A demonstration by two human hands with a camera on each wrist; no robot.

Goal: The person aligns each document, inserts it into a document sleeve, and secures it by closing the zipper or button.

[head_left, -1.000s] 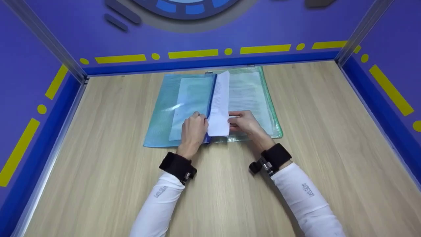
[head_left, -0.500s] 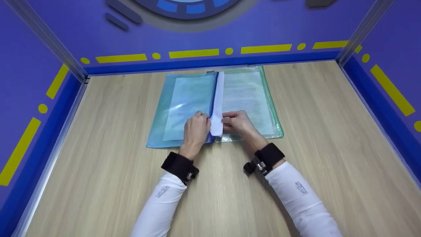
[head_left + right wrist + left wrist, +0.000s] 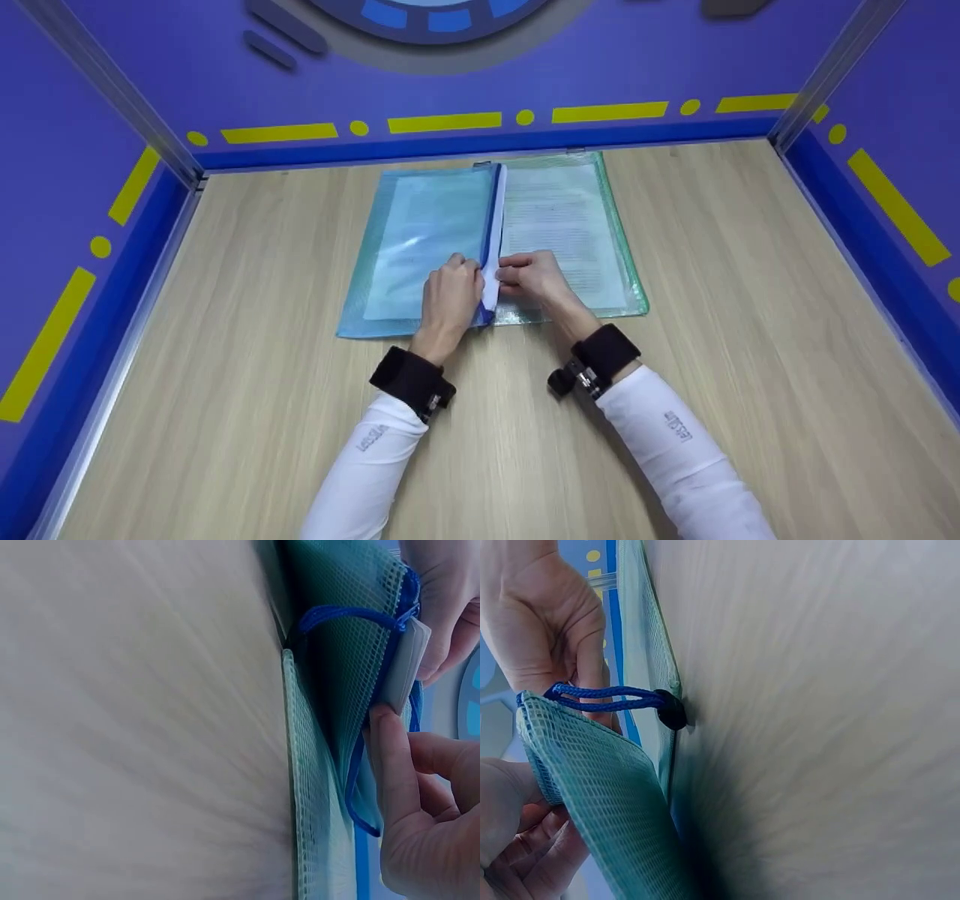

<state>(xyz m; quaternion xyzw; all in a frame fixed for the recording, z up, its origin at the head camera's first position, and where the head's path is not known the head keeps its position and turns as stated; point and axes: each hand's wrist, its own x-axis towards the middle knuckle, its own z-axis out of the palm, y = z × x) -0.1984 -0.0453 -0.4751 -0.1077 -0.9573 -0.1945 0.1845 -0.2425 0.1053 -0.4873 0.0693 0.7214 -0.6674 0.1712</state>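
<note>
A translucent blue mesh zip folder [image 3: 427,217] lies at the far middle of the table, its dark blue zip edge facing right. My left hand [image 3: 448,296] grips that edge near the front corner and holds it raised. Most of a white paper stack [image 3: 491,289] is inside; a narrow strip sticks out. Between thumb and fingers, my right hand [image 3: 534,279] pinches the stack's protruding edge; the right wrist view shows several sheets [image 3: 405,671] at the folder's mouth. A blue cord loop [image 3: 607,697] with a black end hangs at the corner.
Partly under the blue folder lies a green mesh zip folder [image 3: 619,225] with a printed sheet [image 3: 555,217] inside. The wooden table [image 3: 495,450] is bounded by a purple back wall [image 3: 630,60] and side walls.
My right hand has moved left, sliding the paper stack deeper into the blue folder, so the exposed strip is much narrower. The left hand keeps its grip, having shifted slightly right.
</note>
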